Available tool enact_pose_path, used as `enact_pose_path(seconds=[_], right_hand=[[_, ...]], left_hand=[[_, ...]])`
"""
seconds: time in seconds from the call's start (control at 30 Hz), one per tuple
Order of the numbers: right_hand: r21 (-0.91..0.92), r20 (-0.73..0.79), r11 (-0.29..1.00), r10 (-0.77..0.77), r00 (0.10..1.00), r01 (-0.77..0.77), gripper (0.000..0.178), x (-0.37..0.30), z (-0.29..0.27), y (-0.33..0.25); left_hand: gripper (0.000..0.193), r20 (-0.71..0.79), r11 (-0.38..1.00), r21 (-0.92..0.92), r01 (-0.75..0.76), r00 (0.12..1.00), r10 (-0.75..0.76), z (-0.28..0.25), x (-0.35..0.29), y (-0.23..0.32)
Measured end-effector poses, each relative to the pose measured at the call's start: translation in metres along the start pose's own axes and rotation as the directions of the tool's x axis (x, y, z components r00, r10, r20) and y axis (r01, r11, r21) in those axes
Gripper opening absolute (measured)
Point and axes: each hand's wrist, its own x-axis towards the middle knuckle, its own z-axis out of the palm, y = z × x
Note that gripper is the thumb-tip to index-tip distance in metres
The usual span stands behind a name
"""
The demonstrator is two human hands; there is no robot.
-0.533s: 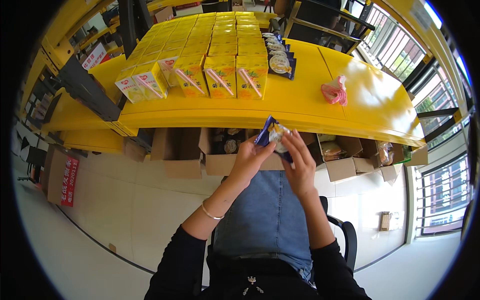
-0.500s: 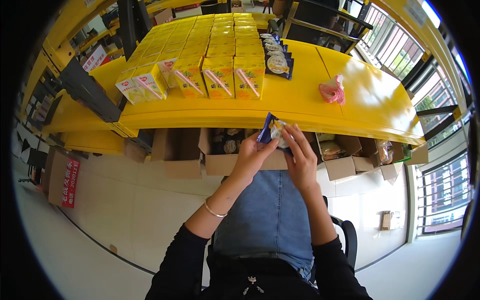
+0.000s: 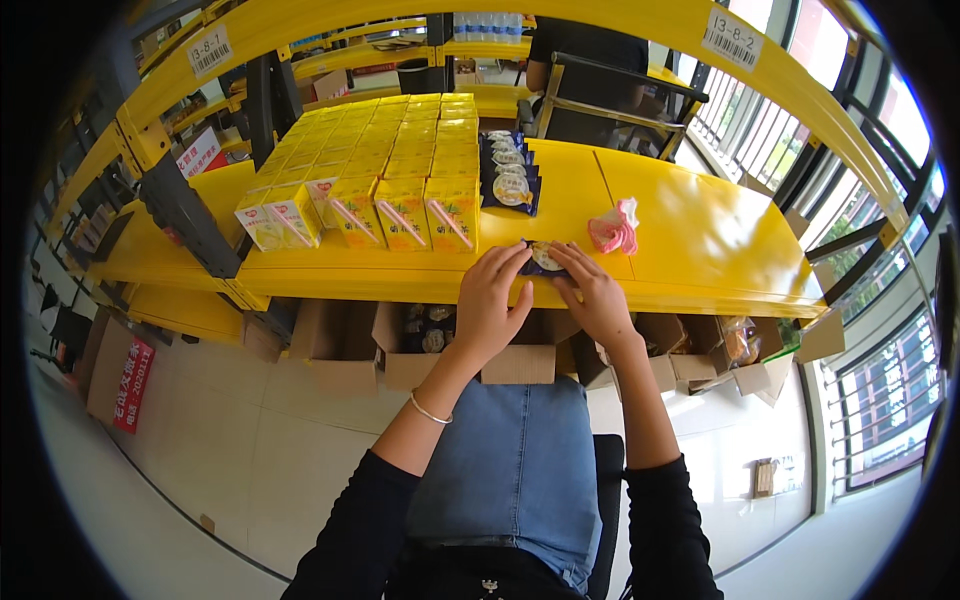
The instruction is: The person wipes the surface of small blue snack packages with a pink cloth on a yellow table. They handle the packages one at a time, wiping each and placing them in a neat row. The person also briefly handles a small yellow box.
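A small dark blue snack packet [image 3: 546,258] with a pale round print is at the front edge of the yellow shelf. My left hand [image 3: 492,298] holds its left end with the fingertips, the thumb standing apart. At the right end, my right hand [image 3: 594,298] grips it, fingers bent over the top and thumb by the near edge. The fingers cover both ends of the packet. Farther back, similar blue packets [image 3: 511,188] lie overlapping in a row. Beside them stand yellow drink cartons [image 3: 403,215] with straws, packed in a block.
A crumpled pink and white cloth [image 3: 614,228] lies right of my hands on the yellow shelf [image 3: 700,235]. Below its edge are open cardboard boxes [image 3: 335,340], some with packets inside. A dark upright post [image 3: 190,215] rises at left. Beyond the shelf is a dark chair [image 3: 610,95].
Both hands have brought the blue packet forward from in front of the shelf edge down to the shelf top. The view has tilted up, showing the upper yellow beam.
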Motion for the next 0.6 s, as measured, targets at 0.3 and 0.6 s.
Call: enact_pose_path(seconds=[0.3,0.6], right_hand=[[-0.374,-0.056,0.92,0.105,0.993,-0.118,0.037,0.01,0.021,-0.019],[-0.458,0.053,0.873,0.218,0.975,-0.17,0.033,0.053,0.042,-0.022]], left_hand=[[0.048,0.068,0.979,0.205,0.0,0.998,-0.014,0.017,-0.022,-0.01],[0.052,0.076,0.965,0.259,-0.034,0.997,0.014,0.036,-0.045,0.006]])
